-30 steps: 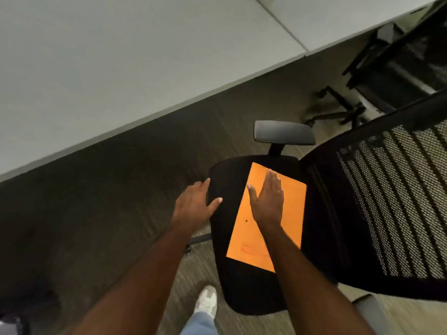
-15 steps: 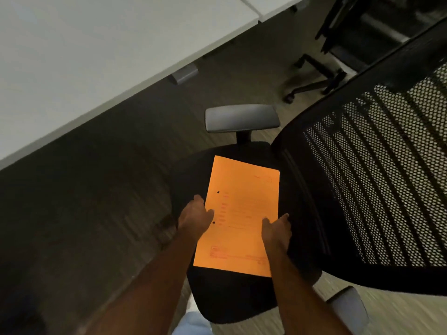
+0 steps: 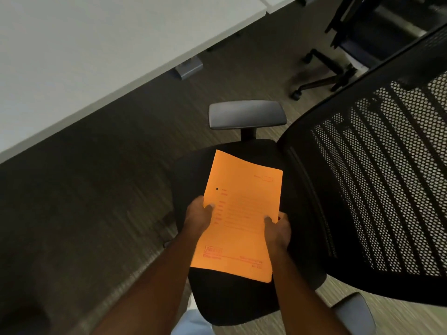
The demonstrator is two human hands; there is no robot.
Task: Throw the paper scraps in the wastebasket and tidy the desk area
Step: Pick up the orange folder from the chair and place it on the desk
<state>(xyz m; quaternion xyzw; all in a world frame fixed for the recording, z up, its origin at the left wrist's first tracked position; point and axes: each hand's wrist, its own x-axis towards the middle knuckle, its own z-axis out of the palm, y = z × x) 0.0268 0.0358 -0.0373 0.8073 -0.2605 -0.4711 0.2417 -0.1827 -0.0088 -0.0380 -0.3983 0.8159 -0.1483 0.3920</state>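
Note:
An orange paper sheet [image 3: 242, 213] with red print and a black dot is held just above the black seat of an office chair [image 3: 232, 301]. My left hand [image 3: 199, 215] grips its left edge, thumb on top. On the right edge my right hand [image 3: 278, 230] pinches it the same way. The sheet's far end curls up slightly. No wastebasket is in view.
The chair's mesh backrest [image 3: 377, 180] rises at the right, with a grey armrest [image 3: 246, 114] beyond the seat and another [image 3: 355, 313] at the near right. A white desk [image 3: 96, 44] spans the upper left. A second chair's wheeled base [image 3: 321, 76] stands at the top right.
My right hand lay flat on the sheet on the seat and my left hand was beside it; both hands then took its side edges and have lifted it off the seat.

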